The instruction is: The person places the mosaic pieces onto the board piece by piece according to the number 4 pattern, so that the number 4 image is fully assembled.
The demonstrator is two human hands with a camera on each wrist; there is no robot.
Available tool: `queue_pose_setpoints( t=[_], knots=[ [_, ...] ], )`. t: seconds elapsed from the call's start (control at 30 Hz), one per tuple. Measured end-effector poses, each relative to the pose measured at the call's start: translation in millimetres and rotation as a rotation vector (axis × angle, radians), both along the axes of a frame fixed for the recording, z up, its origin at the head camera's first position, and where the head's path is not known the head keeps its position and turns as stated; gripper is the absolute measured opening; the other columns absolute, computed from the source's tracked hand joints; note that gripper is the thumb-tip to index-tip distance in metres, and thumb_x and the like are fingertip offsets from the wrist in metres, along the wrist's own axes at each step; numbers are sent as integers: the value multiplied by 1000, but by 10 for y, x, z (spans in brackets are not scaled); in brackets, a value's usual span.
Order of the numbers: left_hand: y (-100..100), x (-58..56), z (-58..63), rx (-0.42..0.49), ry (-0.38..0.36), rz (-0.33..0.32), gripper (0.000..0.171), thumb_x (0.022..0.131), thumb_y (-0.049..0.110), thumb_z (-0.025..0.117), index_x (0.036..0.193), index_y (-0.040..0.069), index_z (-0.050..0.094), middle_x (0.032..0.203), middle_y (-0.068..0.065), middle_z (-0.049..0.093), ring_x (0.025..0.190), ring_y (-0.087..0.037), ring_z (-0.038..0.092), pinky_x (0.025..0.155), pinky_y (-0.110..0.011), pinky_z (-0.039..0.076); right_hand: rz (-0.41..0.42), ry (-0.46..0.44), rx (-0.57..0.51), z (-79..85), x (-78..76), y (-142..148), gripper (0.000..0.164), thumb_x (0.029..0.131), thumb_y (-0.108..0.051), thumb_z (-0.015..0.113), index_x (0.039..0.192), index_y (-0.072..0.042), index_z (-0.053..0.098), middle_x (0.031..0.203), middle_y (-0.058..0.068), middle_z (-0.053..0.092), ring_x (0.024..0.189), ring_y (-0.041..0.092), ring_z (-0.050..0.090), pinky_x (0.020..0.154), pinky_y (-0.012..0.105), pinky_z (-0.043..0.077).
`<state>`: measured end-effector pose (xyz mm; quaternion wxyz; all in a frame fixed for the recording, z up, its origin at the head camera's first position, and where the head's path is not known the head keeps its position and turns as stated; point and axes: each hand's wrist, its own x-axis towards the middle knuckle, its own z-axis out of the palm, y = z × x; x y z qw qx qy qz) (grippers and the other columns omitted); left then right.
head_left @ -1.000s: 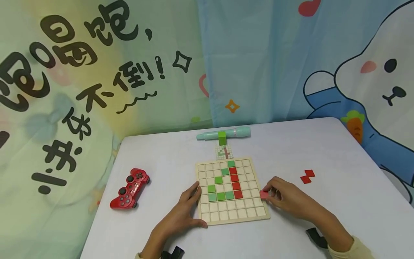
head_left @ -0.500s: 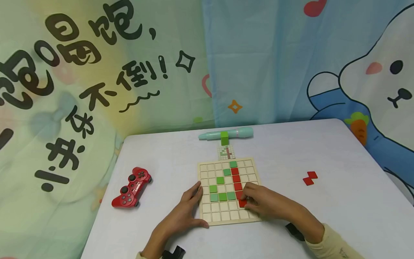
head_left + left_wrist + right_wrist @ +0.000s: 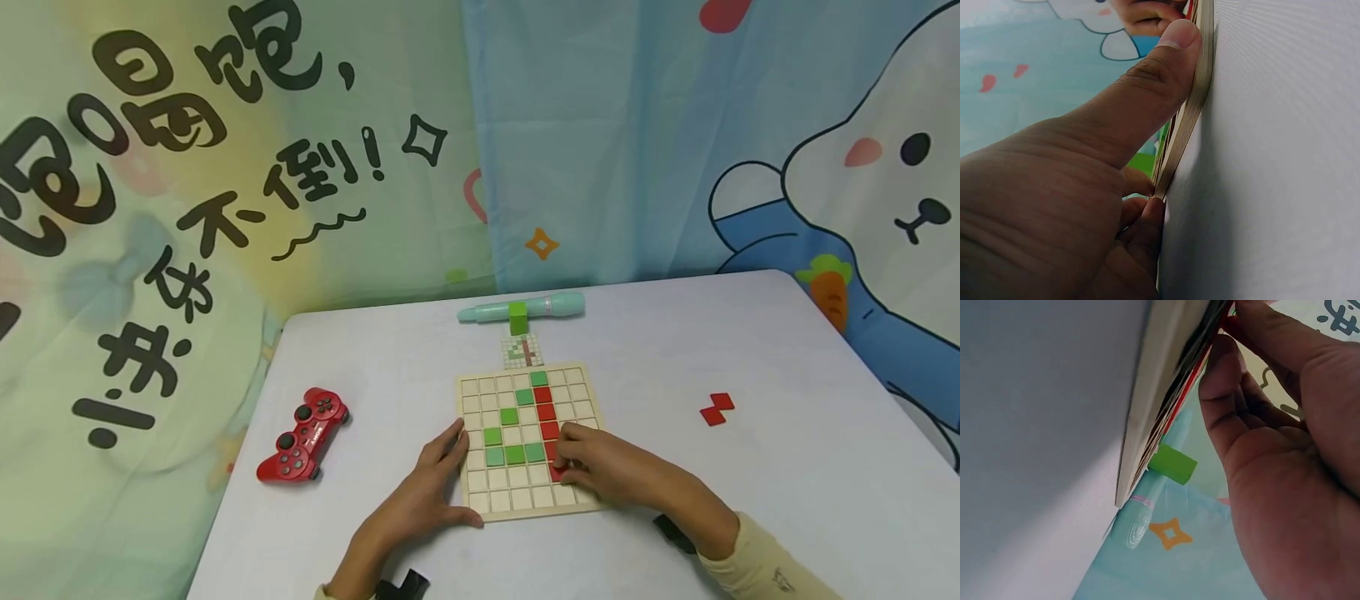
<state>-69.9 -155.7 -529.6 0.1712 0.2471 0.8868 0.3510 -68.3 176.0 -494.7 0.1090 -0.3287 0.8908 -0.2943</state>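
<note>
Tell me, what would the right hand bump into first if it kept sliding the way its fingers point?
Probably the green tiles on the wooden board, just left of the right hand; height is hard to judge.

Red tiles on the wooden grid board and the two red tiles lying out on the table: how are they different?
The red tiles on the wooden grid board sit in squares in one straight column; the two loose red tiles lie corner to corner on the white table. The right hand touches the board's lowest one; no hand touches the loose pair. Both look red, flat and square.

Head camera looks down; both wrist cameras skim the wooden board (image 3: 525, 508) edge-on.
</note>
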Motion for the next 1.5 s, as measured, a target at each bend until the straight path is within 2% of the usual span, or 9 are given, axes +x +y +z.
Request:
queue_pose_setpoints(
  t=[0.1,0.2,0.4,0.47,0.6,0.77,0.97,1.17,1.5],
  knots=[
    [-5,7,-4,2,-3,7,123,74,40,97,168,3,27,181,-10,13,166,-39,18,127,-60,33,-8,-10,-14,-1,4,42,5,100,-17,76,104,-20,75,106,-8,61,93,2,57,79,19,54],
    [-10,16,-7,0,-4,12,123,74,40,97,168,3,27,181,-10,13,166,-39,18,127,-60,33,-72,-3,-41,25,14,191,16,102,-15,73,117,-17,77,112,-7,65,97,2,59,82,22,56],
    [-20,38,-3,-17,-18,30,123,74,41,97,168,4,27,182,-9,12,167,-38,16,128,-58,33,-397,183,-98,94,43,842,35,93,2,78,122,-17,76,110,-3,71,89,-4,55,75,14,53],
    [-27,47,5,-17,-24,37,124,73,41,97,168,4,26,182,-9,12,166,-38,17,128,-58,33,-501,212,-103,84,69,1122,37,92,2,79,124,-16,74,109,0,72,88,-6,54,75,10,50],
    [-55,53,25,-12,-24,51,125,73,39,98,168,3,26,182,-9,12,167,-38,17,128,-58,33,-642,99,-60,48,113,1584,35,100,-11,74,135,-14,68,117,9,70,89,-11,51,75,8,48],
    [-90,52,36,4,-9,68,126,71,37,100,168,3,27,181,-9,15,166,-37,19,128,-57,33,-632,-11,-11,-70,34,1834,44,98,-12,76,139,-5,63,120,17,67,91,-8,52,75,11,51],
    [-91,49,25,13,8,81,126,70,37,101,168,1,29,180,-11,18,165,-38,22,126,-58,36,-566,-40,63,-155,-108,1883,45,95,-8,78,138,-3,64,123,17,66,97,11,59,77,12,52],
    [-22,7,18,9,-26,55,127,71,40,99,169,4,27,181,-7,15,166,-36,19,128,-56,34,-605,-66,124,-188,-75,1955,38,94,-5,77,130,-1,66,112,16,67,98,27,62,71,11,48],
    [30,-20,53,-17,-20,41,126,72,39,99,169,5,26,181,-5,13,167,-33,18,128,-54,35,-633,-78,142,-184,-59,2008,37,94,-5,78,127,3,65,108,16,65,97,28,59,68,11,47]
  ],
)
